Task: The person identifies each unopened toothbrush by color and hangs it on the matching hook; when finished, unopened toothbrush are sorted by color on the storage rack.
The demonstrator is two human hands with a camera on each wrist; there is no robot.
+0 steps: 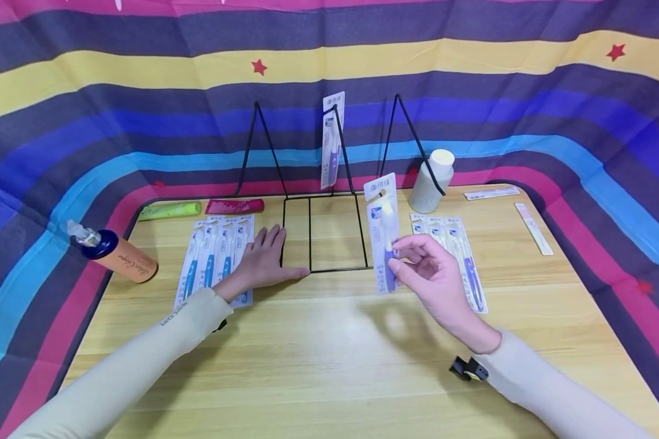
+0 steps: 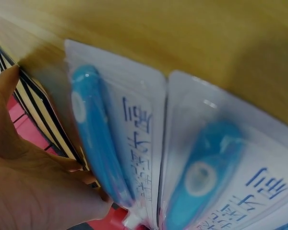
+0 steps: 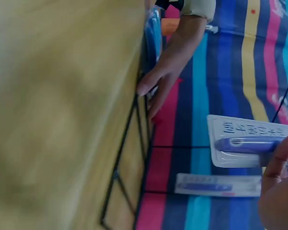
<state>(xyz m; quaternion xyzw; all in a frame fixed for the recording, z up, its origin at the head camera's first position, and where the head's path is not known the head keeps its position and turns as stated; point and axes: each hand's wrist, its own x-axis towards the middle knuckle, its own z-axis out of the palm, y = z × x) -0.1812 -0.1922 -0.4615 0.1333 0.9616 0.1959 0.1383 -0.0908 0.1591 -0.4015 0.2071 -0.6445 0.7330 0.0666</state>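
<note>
My right hand (image 1: 436, 280) pinches a carded purple toothbrush (image 1: 383, 238) between thumb and fingers, holding it upright above the table in front of a black wire rack (image 1: 340, 269). With fingers spread, my left hand (image 1: 263, 259) rests at the rack's front left corner, its thumb along the front wire. Another purple toothbrush pack (image 1: 329, 143) hangs from the rack's middle hook. Blue toothbrush packs (image 2: 201, 167) lie side by side beneath and beside the left wrist. More purple toothbrush packs (image 1: 474, 283) lie on the right, partly hidden behind the right hand.
Behind the rack's right side stands a white bottle (image 1: 431, 183). A green tube (image 1: 170, 211) and a magenta tube (image 1: 235, 206) lie back left, near an orange pump bottle (image 1: 126, 256) on its side. Two narrow white packets (image 1: 491, 193) lie back right. Striped cloth (image 1: 285, 36) encloses the table.
</note>
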